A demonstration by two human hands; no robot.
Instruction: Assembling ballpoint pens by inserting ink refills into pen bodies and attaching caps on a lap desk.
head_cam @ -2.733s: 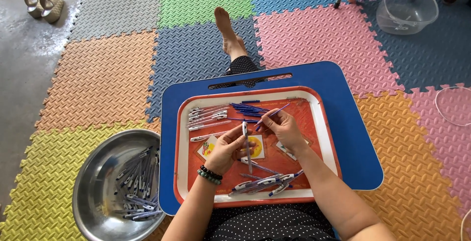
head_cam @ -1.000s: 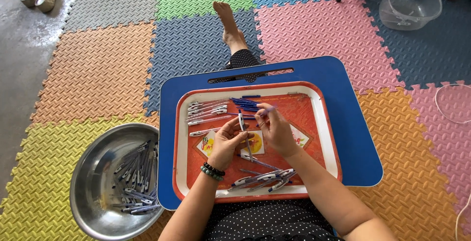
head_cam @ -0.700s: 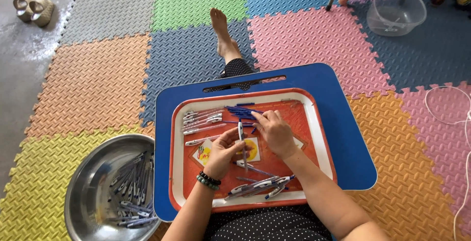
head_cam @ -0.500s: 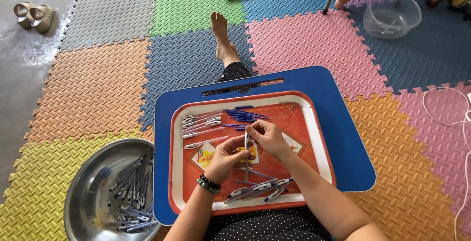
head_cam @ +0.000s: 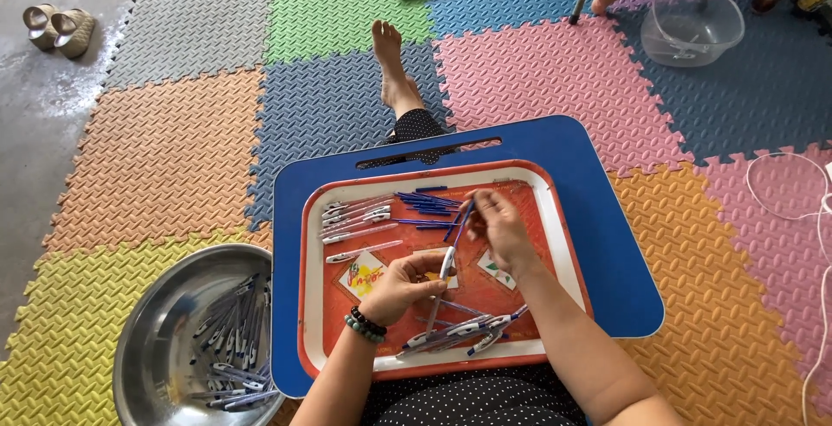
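Two hands meet over the red tray (head_cam: 555,218) — the left hand (head_cam: 403,287) now grips a white pen barrel (head_cam: 445,263), and the right hand (head_cam: 496,222) has just pinched a blue refill (head_cam: 460,221) into it — nearly joined.

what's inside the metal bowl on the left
The metal bowl holds a loose heap of pens, white and clear with blue parts, lying mostly toward its right side. The bowl's lower edge runs out of frame, so anything there, or beneath the heap, cannot be seen.
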